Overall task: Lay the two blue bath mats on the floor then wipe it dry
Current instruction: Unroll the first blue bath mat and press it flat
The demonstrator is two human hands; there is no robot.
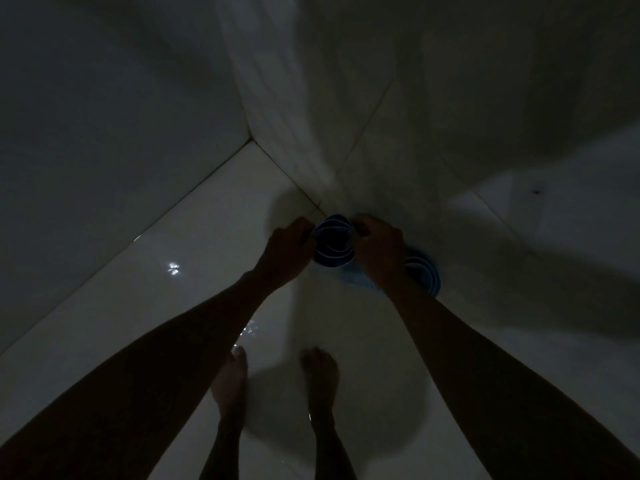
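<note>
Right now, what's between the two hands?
In the head view, a rolled blue bath mat sits between the left hand and right hand, both gripping its edges. A second rolled mat lies behind the right wrist.

We have one wide-angle view, worn on the head, looking steeply down and forward along both outstretched arms to the floor (194,244) and a wall corner (251,140). Our bare feet (230,379) sit near the bottom edge, directly below the camera.

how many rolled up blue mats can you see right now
2. One rolled blue bath mat is gripped between the left hand and right hand; a second rolled blue mat sits behind the right wrist, partly hidden.
</note>
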